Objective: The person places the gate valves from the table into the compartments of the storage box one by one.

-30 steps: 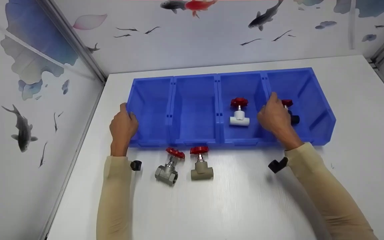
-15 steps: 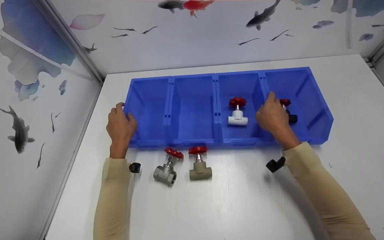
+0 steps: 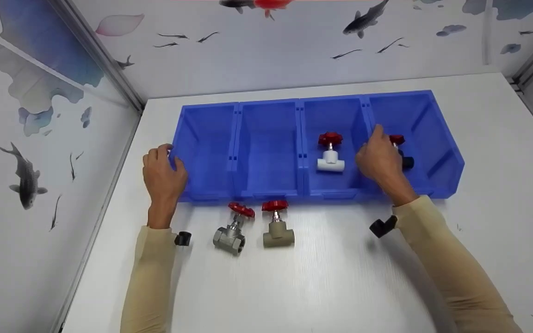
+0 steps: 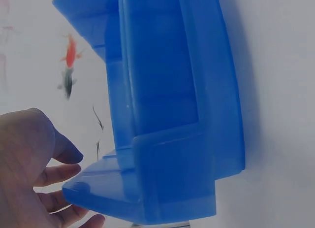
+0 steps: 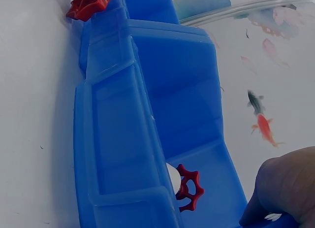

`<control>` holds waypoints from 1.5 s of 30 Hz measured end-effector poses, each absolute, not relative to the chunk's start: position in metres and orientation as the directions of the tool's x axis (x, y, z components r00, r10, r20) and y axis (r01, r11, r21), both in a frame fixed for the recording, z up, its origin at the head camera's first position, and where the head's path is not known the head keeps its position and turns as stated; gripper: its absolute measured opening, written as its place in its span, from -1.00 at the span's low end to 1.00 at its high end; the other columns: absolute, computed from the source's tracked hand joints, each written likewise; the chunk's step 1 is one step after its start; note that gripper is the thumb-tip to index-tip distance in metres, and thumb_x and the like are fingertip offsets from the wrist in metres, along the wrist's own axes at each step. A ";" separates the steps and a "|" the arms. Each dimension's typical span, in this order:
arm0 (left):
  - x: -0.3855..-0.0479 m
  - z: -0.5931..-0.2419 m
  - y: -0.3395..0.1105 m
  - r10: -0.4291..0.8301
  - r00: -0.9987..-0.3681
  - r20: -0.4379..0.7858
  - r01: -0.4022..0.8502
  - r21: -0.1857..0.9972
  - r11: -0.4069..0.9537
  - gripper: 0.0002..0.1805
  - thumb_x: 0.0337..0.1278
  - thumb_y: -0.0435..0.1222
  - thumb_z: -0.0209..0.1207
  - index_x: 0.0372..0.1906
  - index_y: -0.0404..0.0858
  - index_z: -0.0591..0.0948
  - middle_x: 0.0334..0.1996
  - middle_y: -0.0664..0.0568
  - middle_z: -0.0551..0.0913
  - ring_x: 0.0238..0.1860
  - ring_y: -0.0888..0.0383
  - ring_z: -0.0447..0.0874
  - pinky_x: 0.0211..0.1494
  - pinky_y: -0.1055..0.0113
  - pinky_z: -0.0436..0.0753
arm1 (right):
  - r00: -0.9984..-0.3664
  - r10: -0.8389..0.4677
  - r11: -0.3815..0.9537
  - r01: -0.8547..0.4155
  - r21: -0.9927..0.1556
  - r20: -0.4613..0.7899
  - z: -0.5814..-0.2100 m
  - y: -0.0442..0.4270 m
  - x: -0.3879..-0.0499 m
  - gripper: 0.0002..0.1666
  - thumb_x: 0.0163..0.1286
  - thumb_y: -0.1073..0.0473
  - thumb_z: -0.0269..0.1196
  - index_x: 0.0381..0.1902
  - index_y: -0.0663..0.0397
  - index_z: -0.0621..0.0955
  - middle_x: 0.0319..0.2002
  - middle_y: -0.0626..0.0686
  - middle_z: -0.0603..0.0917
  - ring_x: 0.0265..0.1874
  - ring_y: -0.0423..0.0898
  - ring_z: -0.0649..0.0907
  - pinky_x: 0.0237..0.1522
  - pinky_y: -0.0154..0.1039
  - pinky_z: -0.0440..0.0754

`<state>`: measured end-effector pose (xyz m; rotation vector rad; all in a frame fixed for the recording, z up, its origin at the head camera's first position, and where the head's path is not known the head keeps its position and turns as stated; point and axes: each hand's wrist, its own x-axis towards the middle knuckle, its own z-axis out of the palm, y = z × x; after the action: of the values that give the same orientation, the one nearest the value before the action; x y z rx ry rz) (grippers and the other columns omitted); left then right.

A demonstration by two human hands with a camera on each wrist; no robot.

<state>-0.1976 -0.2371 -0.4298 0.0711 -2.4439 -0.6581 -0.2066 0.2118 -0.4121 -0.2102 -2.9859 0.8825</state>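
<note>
Inside one bin [image 3: 333, 113] lies a white valve [image 3: 331, 163].

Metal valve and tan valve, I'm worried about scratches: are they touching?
Apart. The head view shows a strip of white tabletop between the metal valve and the tan valve.

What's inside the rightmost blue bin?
A black-bodied valve with a red handwheel. The right hand covers its left part; anything else behind the hand can't be seen.

Hand [image 5: 285, 186] on blue bin [image 5: 184, 85] (red handwheel [image 5: 183, 189] inside)
</note>
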 end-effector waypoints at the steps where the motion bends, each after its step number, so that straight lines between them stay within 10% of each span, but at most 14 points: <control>1: -0.196 -0.429 -0.237 -0.190 -0.812 0.551 0.114 0.470 0.876 -0.71 0.19 -0.42 0.12 -0.01 -0.45 0.60 -0.12 -0.35 0.61 -0.10 -0.28 0.52 -0.07 -0.11 0.48 | -0.991 0.136 0.834 0.121 -0.539 -0.013 -0.412 0.212 -0.207 -0.37 0.45 0.25 -0.12 0.38 0.48 0.09 0.03 0.51 0.49 -0.09 0.44 0.61 -0.12 0.33 0.55; 20: -0.152 -0.420 -0.206 -0.035 -0.798 0.602 0.332 0.488 0.807 -0.81 0.17 -0.47 0.19 -0.11 -0.45 0.63 -0.17 -0.27 0.64 -0.09 -0.21 0.52 -0.02 -0.05 0.48 | -0.990 0.138 0.834 0.138 -0.535 -0.041 -0.413 0.214 -0.208 -0.36 0.46 0.24 -0.12 0.40 0.44 0.06 0.07 0.52 0.48 -0.06 0.44 0.61 -0.08 0.34 0.55; 45: -0.112 -0.418 -0.165 0.195 -0.978 0.068 0.163 0.837 0.523 -0.79 0.35 -0.32 0.17 -0.04 -0.37 0.65 -0.19 -0.17 0.71 -0.16 0.04 0.70 0.00 0.07 0.64 | -0.990 0.138 0.837 0.134 -0.530 -0.032 -0.411 0.212 -0.208 -0.34 0.44 0.24 -0.13 0.41 0.46 0.06 0.04 0.50 0.48 -0.08 0.44 0.60 -0.11 0.33 0.53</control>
<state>-0.1119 -0.1648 -0.4179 -0.3263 -2.7708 -1.5166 -0.2078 0.2121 -0.4115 -0.2228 -3.0033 0.8660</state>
